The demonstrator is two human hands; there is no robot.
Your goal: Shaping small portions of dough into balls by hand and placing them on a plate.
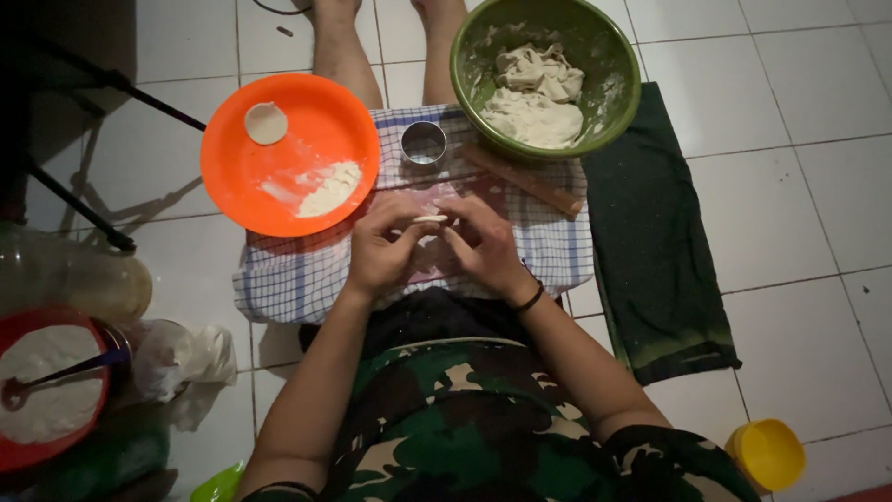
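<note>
Thin dough piece (429,219) is held flat, long axis left-right, pinched between fingertips of left hand (384,253) and right hand (483,246), above checked cloth (288,279) centre.

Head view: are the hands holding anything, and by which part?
Yes. Both hands, left hand and right hand, pinch a small pale dough disc by its opposite edges with their fingertips, above the checked cloth.

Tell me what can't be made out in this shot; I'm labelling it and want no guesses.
Head view only:
- Thin dough piece: mostly hidden by the left hand and right hand.
- Red bowl: cut off by the left edge.
- Metal ring: inside too dark to read.
- Rolling pin: far end under the green bowl.
</note>
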